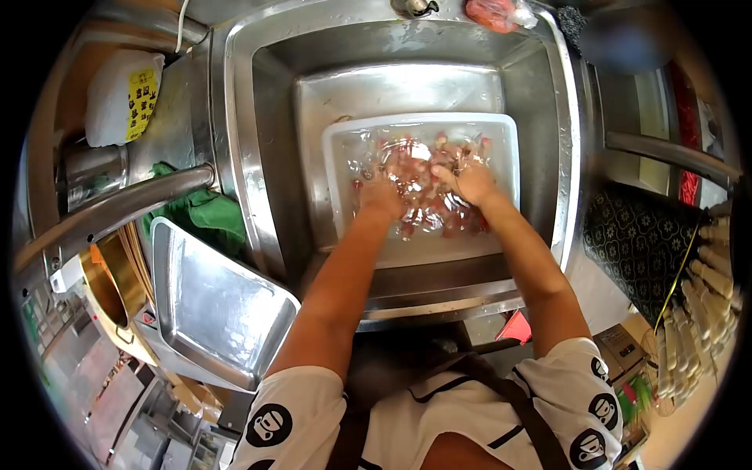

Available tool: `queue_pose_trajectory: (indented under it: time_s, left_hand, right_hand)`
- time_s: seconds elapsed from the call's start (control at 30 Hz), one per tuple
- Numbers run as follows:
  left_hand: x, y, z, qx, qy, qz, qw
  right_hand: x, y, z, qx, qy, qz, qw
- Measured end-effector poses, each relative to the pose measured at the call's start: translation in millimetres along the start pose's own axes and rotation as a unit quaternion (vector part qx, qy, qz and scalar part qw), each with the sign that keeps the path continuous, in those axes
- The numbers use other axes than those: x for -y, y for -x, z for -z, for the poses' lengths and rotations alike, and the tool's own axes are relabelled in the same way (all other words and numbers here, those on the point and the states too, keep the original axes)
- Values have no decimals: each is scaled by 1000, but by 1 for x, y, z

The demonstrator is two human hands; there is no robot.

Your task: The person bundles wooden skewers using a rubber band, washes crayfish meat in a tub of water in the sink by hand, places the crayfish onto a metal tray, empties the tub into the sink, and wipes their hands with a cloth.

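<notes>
A white rectangular tub (421,119) of water sits inside the steel sink. Many small reddish-pink pieces (423,168) lie in the water; ripples and glare hide their exact kind. My left hand (380,194) is dipped among them at the tub's left side, its fingers hidden by water and glare. On the right, my right hand (471,182) is also in the water, thumb stretched toward the middle and apart from the fingers. It touches the pieces, and I see nothing clearly gripped in it.
The sink (239,157) has raised metal rims all round. A steel tray (219,298) leans at the left beside a green cloth (200,215). A red bag (493,14) lies on the back rim. Metal pipes (117,205) cross at the left.
</notes>
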State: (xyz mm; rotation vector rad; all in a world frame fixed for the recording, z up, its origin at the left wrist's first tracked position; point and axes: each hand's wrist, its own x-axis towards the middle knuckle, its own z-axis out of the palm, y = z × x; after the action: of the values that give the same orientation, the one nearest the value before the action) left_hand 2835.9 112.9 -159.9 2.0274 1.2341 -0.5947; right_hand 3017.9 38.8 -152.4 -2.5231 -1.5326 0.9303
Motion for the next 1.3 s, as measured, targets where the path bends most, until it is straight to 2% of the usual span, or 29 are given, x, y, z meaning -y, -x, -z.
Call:
queue_pose_trajectory:
  time_s: [0.03, 0.07, 0.1, 0.17, 0.2, 0.23, 0.27, 0.33, 0.37, 0.4, 0.43, 0.47, 0.5, 0.57, 0.6, 0.67, 0.77, 0.8, 0.87, 0.93, 1.0, 1.07, 1.1, 1.13, 1.17, 1.2, 1.23, 1.27, 1.3]
  left_hand:
    - [-3, 4, -5, 6, 0, 8, 1000]
    - [-8, 11, -10, -21, 59, -12, 998]
    - [-14, 19, -10, -48, 118, -30, 991]
    - [-24, 29, 0, 1, 266, -14, 964]
    - [-19, 8, -39, -101, 263, -102, 954]
    - [-11, -15, -78, -206, 245, -179, 930]
    - [-20, -6, -46, -115, 343, -176, 916]
    - [-23, -17, -82, -79, 474, -102, 871]
    - [-28, 23, -20, -63, 582, -101, 805]
    - [-33, -10, -77, -157, 405, -107, 895]
    - [-46, 5, -67, -275, 435, -80, 854]
    - [-47, 26, -40, -262, 482, -136, 825]
    - [-43, 36, -29, -274, 478, -132, 824]
    - [-45, 50, -17, -156, 503, -45, 849]
    - [-48, 49, -9, -175, 501, -51, 846]
    - [-53, 57, -8, -277, 383, -15, 881]
    - [-24, 150, 89, -180, 402, -46, 897]
    - [-10, 178, 106, -185, 404, -48, 895]
    - [19, 233, 125, -279, 508, -73, 812]
    - [50, 277, 127, -394, 483, -65, 779]
    - [92, 305, 118, -478, 388, -55, 786]
    - [130, 324, 97, -496, 392, -15, 775]
    - [147, 327, 81, -460, 521, 0, 719]
    - [169, 328, 65, -474, 443, 31, 760]
    - [185, 335, 55, -424, 424, 64, 798]
    - [197, 344, 52, -381, 357, 41, 852]
    - [210, 351, 49, -342, 287, 11, 895]
    - [212, 359, 53, -269, 216, 58, 937]
    - [217, 365, 51, -260, 25, 88, 961]
  right_hand:
    - [4, 5, -2, 13, -72, -17, 997]
    - [1, 2, -19, -57, -76, 10, 995]
    - [0, 2, -31, -48, -77, 18, 996]
    - [6, 0, -51, 8, -167, -35, 985]
    - [19, 5, -47, 13, -226, -5, 974]
    - [21, 4, -60, 35, -261, -47, 964]
    - [12, -1, -85, 65, -292, -85, 950]
    - [17, 5, -80, -12, -201, -48, 978]
    - [-1, -4, -89, 9, -234, 34, 972]
    - [29, 14, -59, -35, -305, 53, 950]
    - [37, 24, -49, -82, -346, 100, 929]
    - [40, 28, -45, -131, -385, 143, 902]
    - [35, 27, -47, -127, -389, 155, 899]
    - [16, 23, -52, 4, -431, 3, 902]
    - [29, 20, -44, 0, -430, 23, 902]
    - [57, 34, -30, -19, -625, -26, 780]
    - [153, 80, 32, -71, -600, -18, 797]
    - [184, 95, 44, -71, -598, -12, 798]
    - [240, 128, 57, -59, -572, 82, 814]
    - [286, 152, 52, -55, -513, 217, 829]
    - [328, 172, 27, 3, -535, 260, 804]
    - [363, 189, -4, 62, -529, 284, 797]
    - [370, 189, -31, 52, -476, 323, 816]
    - [376, 189, -57, 68, -466, 349, 810]
    - [379, 186, -73, 52, -376, 434, 817]
    - [375, 185, -85, 90, -315, 467, 821]
    - [373, 196, -75, 86, -176, 475, 858]
    - [376, 206, -55, 125, -145, 440, 877]
    - [373, 213, -32, 120, -111, 457, 874]
